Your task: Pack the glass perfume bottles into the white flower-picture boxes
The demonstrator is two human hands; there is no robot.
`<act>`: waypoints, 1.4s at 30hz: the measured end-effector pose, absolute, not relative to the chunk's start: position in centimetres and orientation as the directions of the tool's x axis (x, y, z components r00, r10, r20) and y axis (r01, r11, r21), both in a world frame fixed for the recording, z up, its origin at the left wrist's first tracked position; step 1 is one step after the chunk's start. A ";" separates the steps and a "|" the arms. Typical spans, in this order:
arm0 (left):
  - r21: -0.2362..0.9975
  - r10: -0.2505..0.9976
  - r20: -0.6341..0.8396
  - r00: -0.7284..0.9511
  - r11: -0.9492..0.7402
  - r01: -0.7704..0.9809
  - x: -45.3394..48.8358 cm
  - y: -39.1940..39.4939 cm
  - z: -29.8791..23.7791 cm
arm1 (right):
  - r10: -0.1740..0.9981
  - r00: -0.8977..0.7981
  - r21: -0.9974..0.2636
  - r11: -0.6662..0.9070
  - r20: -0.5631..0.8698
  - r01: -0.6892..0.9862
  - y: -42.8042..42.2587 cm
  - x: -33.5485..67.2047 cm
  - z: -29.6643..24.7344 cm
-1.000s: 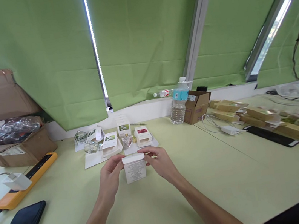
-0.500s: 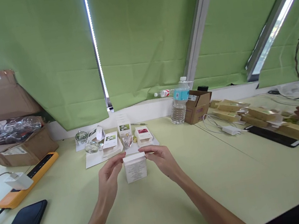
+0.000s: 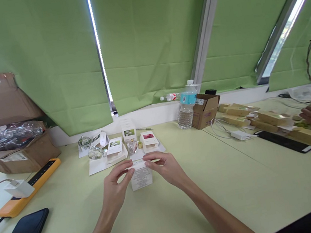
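One white printed carton (image 3: 141, 178), upright between left hand (image 3: 113, 183) and right hand (image 3: 164, 168), both fingers-first pinching its top end from either side (lower panel left showing).

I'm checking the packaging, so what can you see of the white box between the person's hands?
The white box, apparently cardboard, stands upright on the pale green table, with a block of small dark print on the face toward the camera, too small to read. The fingers of the left hand and the right hand press on its upper part from both sides, covering most of the top. It sits just in front of a white paper sheet.
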State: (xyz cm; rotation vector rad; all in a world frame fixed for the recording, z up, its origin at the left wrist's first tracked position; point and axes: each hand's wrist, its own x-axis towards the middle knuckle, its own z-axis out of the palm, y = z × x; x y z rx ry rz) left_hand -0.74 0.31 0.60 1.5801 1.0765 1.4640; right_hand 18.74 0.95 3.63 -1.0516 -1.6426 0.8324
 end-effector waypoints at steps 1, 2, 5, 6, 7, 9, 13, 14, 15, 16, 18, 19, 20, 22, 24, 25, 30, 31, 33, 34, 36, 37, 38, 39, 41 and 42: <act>0.909 0.915 0.403 0.005 -0.401 0.117 -0.7 0.3 0.6 | 0.918 -0.149 -0.883 0.395 0.368 0.253 0.9 18.7 3.7; 0.906 0.913 0.407 0.002 -0.404 0.128 -0.7 0.3 0.6 | 0.916 -0.150 -0.880 0.400 0.372 0.256 0.9 18.7 3.7; 0.899 0.910 0.414 0.001 -0.409 0.154 -0.7 0.4 0.5 | 0.912 -0.155 -0.872 0.408 0.379 0.270 0.9 18.7 3.7; 0.897 0.908 0.418 0.003 -0.413 0.158 -0.7 0.4 0.5 | 0.912 -0.157 -0.871 0.408 0.378 0.275 0.9 18.7 3.7; 0.894 0.906 0.422 0.005 -0.418 0.161 -0.7 0.4 0.5 | 0.913 -0.158 -0.870 0.407 0.377 0.277 0.9 18.8 3.6; 0.889 0.902 0.432 0.009 -0.427 0.163 -0.7 0.4 0.4 | 0.913 -0.161 -0.870 0.406 0.375 0.280 0.9 18.8 3.6; 0.891 0.903 0.430 0.014 -0.426 0.156 -0.8 0.5 0.3 | 0.913 -0.156 -0.867 0.407 0.377 0.288 1.1 18.8 3.5; 0.892 0.904 0.428 0.015 -0.425 0.154 -0.8 0.5 0.3 | 0.913 -0.155 -0.866 0.408 0.378 0.288 1.1 18.8 3.5; 0.893 0.905 0.426 0.017 -0.423 0.151 -0.8 0.5 0.2 | 0.912 -0.153 -0.867 0.408 0.379 0.286 1.1 18.8 3.4; 0.895 0.906 0.423 0.017 -0.421 0.147 -0.8 0.6 0.2 | 0.912 -0.152 -0.868 0.409 0.380 0.282 1.1 18.7 3.4; 0.903 0.911 0.411 0.017 -0.410 0.129 -0.8 0.6 0.1 | 0.913 -0.148 -0.872 0.406 0.379 0.274 1.2 18.7 3.3; 0.909 0.916 0.401 0.018 -0.400 0.115 -0.8 0.7 0.1 | 0.915 -0.144 -0.875 0.402 0.376 0.269 1.2 18.7 3.2; 0.917 0.922 0.387 0.019 -0.387 0.098 -0.8 0.7 0.2 | 0.919 -0.140 -0.880 0.394 0.369 0.266 1.2 18.7 3.1; 0.934 0.936 0.352 0.016 -0.352 0.063 -0.8 0.6 0.3 | 0.928 -0.128 -0.890 0.372 0.350 0.263 1.3 18.7 3.0; 0.951 0.952 0.306 0.008 -0.307 0.033 -0.7 0.5 0.6 | 0.938 -0.113 -0.900 0.347 0.329 0.264 1.3 18.7 2.9; 0.960 0.960 0.279 0.005 -0.279 0.016 -0.6 0.4 0.7 | 0.941 -0.107 -0.903 0.337 0.320 0.265 1.3 18.7 2.9; 0.989 0.990 0.141 0.009 -0.141 -0.041 -0.3 0.2 1.1 | 0.953 -0.102 -0.915 0.302 0.284 0.269 1.4 18.7 2.8; 0.991 0.992 0.129 0.012 -0.129 -0.043 -0.3 0.2 1.1 | 0.954 -0.101 -0.916 0.298 0.281 0.269 1.4 18.7 2.8; 0.991 0.992 0.122 0.018 -0.121 -0.048 -0.3 0.3 1.1 | 0.955 -0.100 -0.916 0.296 0.279 0.271 1.4 18.7 2.8; 0.991 0.992 0.123 0.021 -0.122 -0.050 -0.3 0.3 1.0 | 0.955 -0.100 -0.916 0.297 0.280 0.271 1.4 18.7 2.8; 0.990 0.991 0.130 0.024 -0.129 -0.052 -0.3 0.3 1.0 | 0.954 -0.101 -0.914 0.301 0.283 0.272 1.5 18.8 2.8; 0.990 0.991 0.133 0.025 -0.132 -0.052 -0.3 0.3 1.0 | 0.953 -0.102 -0.913 0.302 0.285 0.273 1.5 18.8 2.8; 0.990 0.990 0.135 0.026 -0.134 -0.052 -0.3 0.3 1.1 | 0.953 -0.103 -0.913 0.303 0.285 0.273 1.5 18.8 2.8; 0.990 0.990 0.136 0.026 -0.134 -0.051 -0.3 0.3 1.1 | 0.953 -0.103 -0.913 0.303 0.285 0.273 1.5 18.8 2.8; 0.990 0.991 0.132 0.024 -0.131 -0.048 -0.2 0.3 1.2 | 0.953 -0.103 -0.914 0.301 0.283 0.271 1.5 18.7 2.7; 0.991 0.991 0.130 0.022 -0.129 -0.047 -0.2 0.3 1.2 | 0.954 -0.102 -0.915 0.299 0.282 0.270 1.5 18.7 2.7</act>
